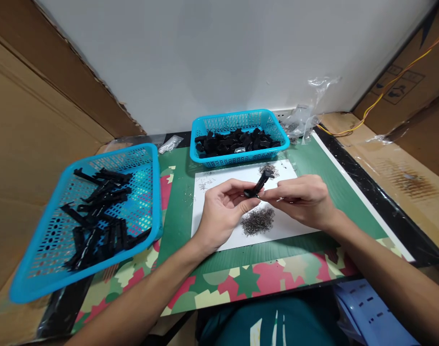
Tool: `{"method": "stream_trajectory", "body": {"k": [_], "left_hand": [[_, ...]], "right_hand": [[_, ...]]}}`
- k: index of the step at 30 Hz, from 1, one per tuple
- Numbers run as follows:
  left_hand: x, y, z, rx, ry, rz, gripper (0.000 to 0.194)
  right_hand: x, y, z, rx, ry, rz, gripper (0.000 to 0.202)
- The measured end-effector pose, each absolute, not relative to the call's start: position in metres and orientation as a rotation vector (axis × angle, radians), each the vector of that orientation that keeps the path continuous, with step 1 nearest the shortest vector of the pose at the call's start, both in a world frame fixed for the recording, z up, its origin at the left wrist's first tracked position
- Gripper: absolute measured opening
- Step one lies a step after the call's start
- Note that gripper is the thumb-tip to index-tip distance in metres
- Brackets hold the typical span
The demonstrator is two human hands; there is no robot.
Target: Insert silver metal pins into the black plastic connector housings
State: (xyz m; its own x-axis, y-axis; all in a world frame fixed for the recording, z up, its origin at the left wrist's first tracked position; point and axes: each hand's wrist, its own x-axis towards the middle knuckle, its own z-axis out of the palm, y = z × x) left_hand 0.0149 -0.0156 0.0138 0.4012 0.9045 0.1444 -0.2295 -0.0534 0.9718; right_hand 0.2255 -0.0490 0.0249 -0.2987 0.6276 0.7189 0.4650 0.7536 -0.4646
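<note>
1. At frame centre, the left hand (221, 211) and right hand (302, 199) both pinch a black clip (257, 185) above the white sheet (212, 226).
2. A pile of small metal springs (257, 222) lies just below the grip.
3. Blue baskets crowd the left edge (35, 283) and upper centre (200, 154); bare green worktop (349, 202) remains at right.

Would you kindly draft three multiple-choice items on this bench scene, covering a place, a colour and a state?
1. Where does the heap of small metal bits lie?
A. on the white sheet
B. in a basket
C. on the cardboard

2. What colour are the two baskets?
A. red
B. blue
C. white

3. How is the black part held?
A. lying loose
B. in one hand
C. between both hands

Answers: 1 A, the heap rests on the sheet; 2 B, the left basket and far basket are blue; 3 C, left hand and right hand both pinch it.
</note>
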Motion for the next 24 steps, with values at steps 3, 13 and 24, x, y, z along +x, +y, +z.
{"method": "stream_trajectory", "body": {"k": [3, 13, 24], "left_hand": [[0.0152, -0.0171, 0.0137, 1.273, 0.697, 1.033, 0.033], [0.0127, -0.0137, 0.0197, 1.207, 0.748, 0.926, 0.031], [0.0140, -0.0137, 0.0166, 1.195, 0.717, 0.988, 0.030]], "right_hand": [[0.2264, -0.0491, 0.0232, -0.829, -1.943, 0.211, 0.011], [0.2228, -0.0455, 0.0267, -0.864, -1.886, 0.299, 0.004], [0.2199, -0.0437, 0.0217, -0.895, -1.905, 0.280, 0.007]]}}
